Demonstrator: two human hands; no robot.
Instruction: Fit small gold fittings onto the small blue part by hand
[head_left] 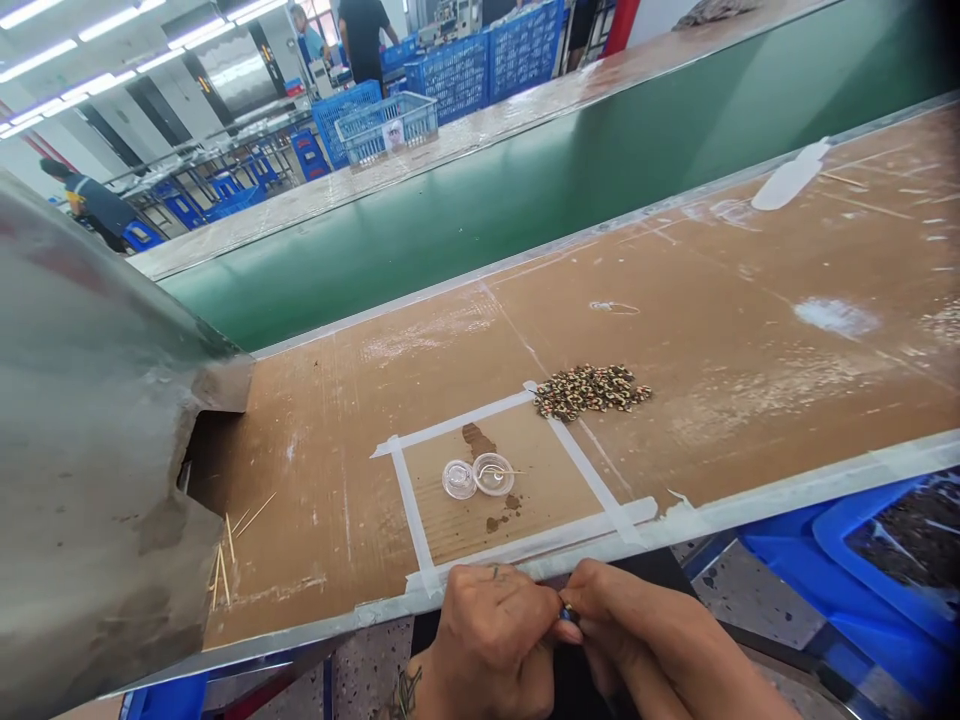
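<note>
Both hands meet just off the front edge of the brown worktable (360,400). My left hand (495,635) is closed, its fingers curled in a pinch. My right hand (637,625) is closed too and touches it. Between the fingertips shows a small blue and yellowish piece (568,611), mostly hidden. On the table, inside a taped square, a small clear cup (493,475) with a toothpick across it stands beside a round clear lid (458,479). Dark wet spots mark the board around them. A pile of small dark, multicoloured pieces (589,391) lies past the square's far right corner.
A metal housing (97,450) stands at the left, loose toothpicks (229,540) near its opening. Behind the table runs a green belt (420,240). A white bottle-shaped item (791,178) lies far right. Blue bin (847,560) at lower right. People and blue crates (450,80) are beyond.
</note>
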